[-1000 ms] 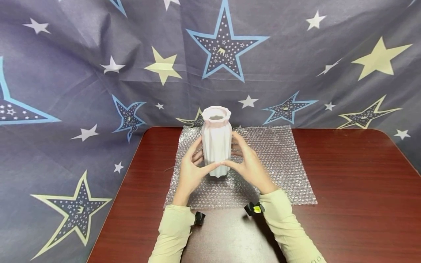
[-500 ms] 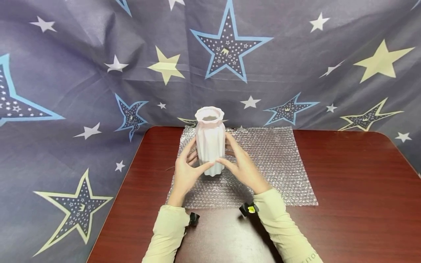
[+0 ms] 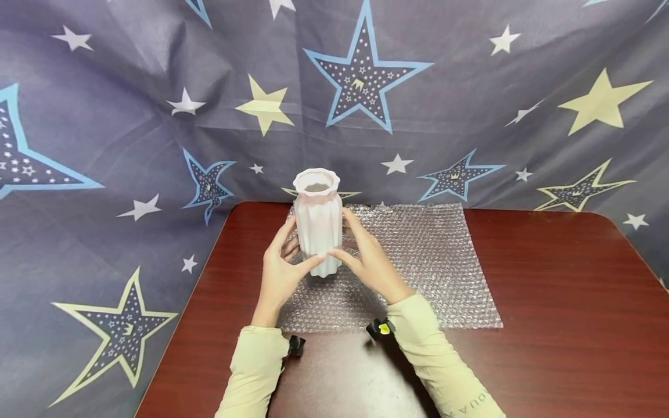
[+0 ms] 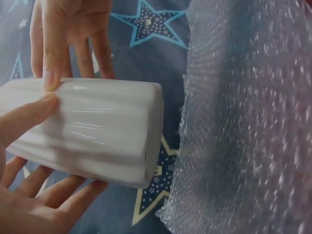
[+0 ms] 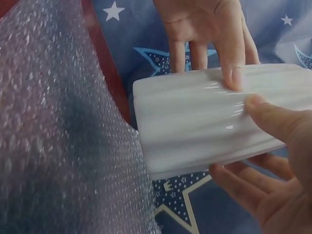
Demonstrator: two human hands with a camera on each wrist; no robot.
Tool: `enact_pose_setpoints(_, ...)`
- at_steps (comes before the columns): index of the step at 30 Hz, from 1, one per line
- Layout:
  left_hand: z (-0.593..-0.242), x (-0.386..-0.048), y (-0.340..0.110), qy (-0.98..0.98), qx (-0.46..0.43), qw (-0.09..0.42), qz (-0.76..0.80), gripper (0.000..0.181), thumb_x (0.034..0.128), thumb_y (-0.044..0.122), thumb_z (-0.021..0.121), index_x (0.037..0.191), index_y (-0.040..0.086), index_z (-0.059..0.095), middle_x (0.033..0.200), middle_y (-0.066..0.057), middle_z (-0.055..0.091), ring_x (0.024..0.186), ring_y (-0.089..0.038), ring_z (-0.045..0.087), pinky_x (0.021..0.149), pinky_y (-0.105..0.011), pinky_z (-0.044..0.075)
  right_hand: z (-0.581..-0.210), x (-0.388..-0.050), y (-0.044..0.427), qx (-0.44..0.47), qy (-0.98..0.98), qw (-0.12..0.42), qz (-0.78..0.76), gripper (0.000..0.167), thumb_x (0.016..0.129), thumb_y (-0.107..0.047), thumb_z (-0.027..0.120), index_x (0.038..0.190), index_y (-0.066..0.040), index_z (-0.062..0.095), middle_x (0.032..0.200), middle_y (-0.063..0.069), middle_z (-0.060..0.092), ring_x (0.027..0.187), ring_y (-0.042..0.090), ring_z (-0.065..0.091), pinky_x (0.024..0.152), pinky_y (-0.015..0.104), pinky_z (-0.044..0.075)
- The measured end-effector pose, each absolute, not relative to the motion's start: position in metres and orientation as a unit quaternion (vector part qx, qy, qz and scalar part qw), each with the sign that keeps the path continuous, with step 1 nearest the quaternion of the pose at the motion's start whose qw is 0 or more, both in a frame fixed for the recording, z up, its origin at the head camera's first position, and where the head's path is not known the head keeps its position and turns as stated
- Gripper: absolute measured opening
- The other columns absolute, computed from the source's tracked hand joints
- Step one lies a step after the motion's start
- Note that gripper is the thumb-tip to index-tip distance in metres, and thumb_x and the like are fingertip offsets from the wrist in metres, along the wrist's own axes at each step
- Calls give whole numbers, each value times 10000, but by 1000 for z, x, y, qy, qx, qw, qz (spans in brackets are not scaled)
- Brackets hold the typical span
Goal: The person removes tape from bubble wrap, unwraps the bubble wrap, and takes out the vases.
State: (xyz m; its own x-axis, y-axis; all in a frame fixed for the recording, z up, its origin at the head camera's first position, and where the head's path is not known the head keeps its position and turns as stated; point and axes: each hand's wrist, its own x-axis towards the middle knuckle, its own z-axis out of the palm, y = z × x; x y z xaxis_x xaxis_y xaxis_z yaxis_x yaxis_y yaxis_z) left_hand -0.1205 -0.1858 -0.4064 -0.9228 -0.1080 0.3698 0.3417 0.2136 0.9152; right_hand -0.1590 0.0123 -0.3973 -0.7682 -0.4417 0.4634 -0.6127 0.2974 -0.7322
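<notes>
Both hands hold a white fluted vase [image 3: 320,226] with a wavy, pale pink rim, upright above a sheet of bubble wrap [image 3: 418,261]. My left hand [image 3: 279,276] grips its left side, thumb across the front and fingers behind. On the right side my right hand [image 3: 373,264] grips it the same way, the two thumbs close together. In the left wrist view the smooth lower body of the vase [image 4: 107,129] stands apart from the bubble wrap [image 4: 248,122]. The right wrist view shows the vase [image 5: 195,126] between both hands.
The bubble wrap lies flat on a dark red wooden table [image 3: 564,302]. Behind and to the left hangs a grey-blue star-patterned cloth [image 3: 120,244]. A small black device [image 3: 297,346] sits at the left wrist, another black device [image 3: 377,330] at the right.
Both hands have carried the vase to the left, towards the left part of the bubble wrap. Their grip looks the same, and the bubble wrap stays in place.
</notes>
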Motion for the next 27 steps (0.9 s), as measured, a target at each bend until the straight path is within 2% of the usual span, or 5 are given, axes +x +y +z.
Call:
enact_pose_setpoints(8,-403,-122,-198,-751,-89,205,-622,883,748,14,853,1502,219,442,1484,-41,496,1289,-240,559,1041,-440,463,-389,-162,-3,336,-801,96,486,835,925,-192,694,1593,-172,192,1564,100,389,1375,249,468,1147,378,361)
enact_pose_setpoints(17,-385,-112,-207,-762,-70,202,-612,885,746,-77,821,1513,94,412,1501,-121,475,1310,-306,530,1054,-486,428,-389,-163,-20,347,-780,86,513,829,908,-117,708,1577,-165,221,1461,139,498,1285,252,552,1050,364,474)
enact_pose_setpoints(19,-387,-112,-212,-762,-65,203,-611,885,749,-65,824,1512,132,423,1505,-79,476,1306,-274,537,1054,-447,439,-389,-164,-25,348,-779,84,514,830,902,-113,714,1573,-166,229,1446,143,512,1284,253,554,1049,371,475)
enact_pose_setpoints(22,-397,-115,-221,-760,-65,214,-611,882,747,-32,838,1500,209,447,1500,-18,483,1294,-234,549,1034,-322,468,-389,-165,-31,351,-777,74,517,824,900,-108,717,1568,-153,237,1435,147,518,1281,251,555,1048,351,474)
enact_pose_setpoints(27,-401,-120,-230,-757,-74,225,-608,881,746,-17,845,1493,241,455,1491,-26,492,1281,-261,560,974,-180,477,-386,-167,-38,350,-782,68,511,798,904,-111,715,1555,-125,254,1440,143,513,1292,247,544,1065,350,459)
